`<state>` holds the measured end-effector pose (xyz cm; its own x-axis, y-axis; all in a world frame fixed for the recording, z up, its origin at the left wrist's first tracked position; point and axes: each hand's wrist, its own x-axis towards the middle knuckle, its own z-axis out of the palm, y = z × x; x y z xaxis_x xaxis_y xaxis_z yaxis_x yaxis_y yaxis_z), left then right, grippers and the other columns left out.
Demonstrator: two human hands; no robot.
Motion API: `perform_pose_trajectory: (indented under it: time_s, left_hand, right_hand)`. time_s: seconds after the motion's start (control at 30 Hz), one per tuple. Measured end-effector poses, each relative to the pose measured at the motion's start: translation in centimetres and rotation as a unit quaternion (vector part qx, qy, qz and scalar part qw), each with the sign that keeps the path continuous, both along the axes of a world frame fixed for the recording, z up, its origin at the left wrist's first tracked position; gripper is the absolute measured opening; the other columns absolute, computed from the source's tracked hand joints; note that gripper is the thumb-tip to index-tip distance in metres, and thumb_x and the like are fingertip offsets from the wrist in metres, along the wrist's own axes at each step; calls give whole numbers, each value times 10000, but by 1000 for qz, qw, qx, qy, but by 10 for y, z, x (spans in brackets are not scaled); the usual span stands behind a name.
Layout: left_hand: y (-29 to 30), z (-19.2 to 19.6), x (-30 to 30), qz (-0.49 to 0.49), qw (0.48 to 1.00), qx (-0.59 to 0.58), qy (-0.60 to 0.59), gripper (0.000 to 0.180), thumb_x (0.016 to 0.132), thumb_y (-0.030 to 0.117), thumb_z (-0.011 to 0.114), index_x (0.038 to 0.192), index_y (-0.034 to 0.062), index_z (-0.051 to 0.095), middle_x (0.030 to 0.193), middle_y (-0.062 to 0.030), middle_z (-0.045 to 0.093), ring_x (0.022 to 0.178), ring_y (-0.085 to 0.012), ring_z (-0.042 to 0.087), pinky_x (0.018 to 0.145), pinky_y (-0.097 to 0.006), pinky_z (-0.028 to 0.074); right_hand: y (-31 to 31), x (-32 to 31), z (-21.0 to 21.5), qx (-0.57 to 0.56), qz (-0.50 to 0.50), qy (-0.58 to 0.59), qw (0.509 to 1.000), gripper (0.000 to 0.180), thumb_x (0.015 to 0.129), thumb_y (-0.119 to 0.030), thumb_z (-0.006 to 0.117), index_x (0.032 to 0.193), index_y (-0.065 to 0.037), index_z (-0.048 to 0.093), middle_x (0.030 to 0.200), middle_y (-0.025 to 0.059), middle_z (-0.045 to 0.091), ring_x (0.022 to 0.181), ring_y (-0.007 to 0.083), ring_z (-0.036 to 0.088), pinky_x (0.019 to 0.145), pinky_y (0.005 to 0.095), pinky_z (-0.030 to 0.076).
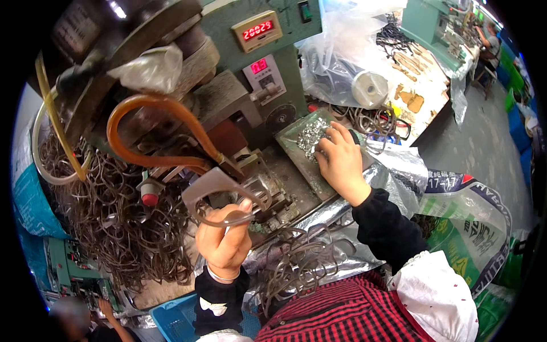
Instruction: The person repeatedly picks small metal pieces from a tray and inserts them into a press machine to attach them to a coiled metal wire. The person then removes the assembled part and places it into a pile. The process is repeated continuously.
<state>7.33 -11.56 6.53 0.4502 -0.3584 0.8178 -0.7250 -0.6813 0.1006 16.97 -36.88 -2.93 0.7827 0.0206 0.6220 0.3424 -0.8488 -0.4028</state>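
Note:
My left hand (224, 239) pinches a brown translucent eyeglass frame (196, 191), raised in front of the machine's small metal fixture (263, 191). One rim loops out above my fingers. My right hand (342, 159) rests at the edge of a heap of tiny shiny metal parts (310, 137) on a green metal tray (322, 182). Its fingers are curled down with the tips among the parts, and whatever they pinch is too small to make out. Between my forearms, several more eyeglass frames (302, 256) lie loose on silver foil.
The green machine (290, 62) carries red digital displays and an orange hose (154, 100) arching over the fixture. At left spreads a big heap of brown frames (131, 233) near a red push button (150, 199). A blue basket (176, 319) sits low left. Other people work farther off.

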Motion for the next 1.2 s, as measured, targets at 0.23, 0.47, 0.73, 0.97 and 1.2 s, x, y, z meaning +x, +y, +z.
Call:
perform_pose_trajectory:
  time_s: [0.23, 0.47, 0.73, 0.97, 1.2]
  left_hand:
    - [1, -6, 1, -15, 1000, 6, -8, 246, 776, -161, 647, 963, -2, 632, 940, -159, 714, 801, -326, 708, 696, -385, 577]
    - [1, -3, 9, -78, 995, -51, -36, 361, 678, -116, 703, 1025, -21, 731, 965, -134, 726, 707, -241, 669, 563, -310, 510]
    - [20, -8, -79, 233, 967, -107, -2, 281, 843, -47, 616, 1115, -14, 676, 1136, -172, 675, 1057, -309, 657, 935, -370, 521]
    - [92, 22, -26, 294, 950, -8, 101, 228, 795, -33, 678, 1012, 22, 718, 1147, -141, 628, 1032, -308, 607, 902, -380, 485]
    - [171, -50, 36, 218, 902, 325, 182, 160, 634, 87, 704, 783, 134, 740, 977, -84, 598, 935, -298, 569, 740, -409, 500]
  right_hand:
    - [-13, 8, 23, 90, -11, -29, 995, 86, 771, -132, 745, 817, -88, 687, 940, 55, 652, 1015, 298, 611, 792, 434, 494]
    - [2, 1, 20, -3, 20, 6, 1000, 216, 758, -168, 785, 916, -48, 699, 1285, 171, 605, 1278, 354, 515, 968, 475, 486]
    - [2, -9, 7, -2, 9, -46, 999, 102, 769, -48, 731, 851, -32, 672, 1000, 113, 686, 997, 338, 635, 817, 425, 507]
    - [0, -1, 22, 18, 38, -105, 994, 62, 831, -69, 717, 890, -55, 704, 849, 103, 704, 789, 309, 658, 692, 406, 510]
    - [-4, -11, 19, 61, 42, -33, 997, 88, 791, -48, 733, 862, -48, 681, 860, 105, 681, 829, 327, 635, 743, 420, 497]
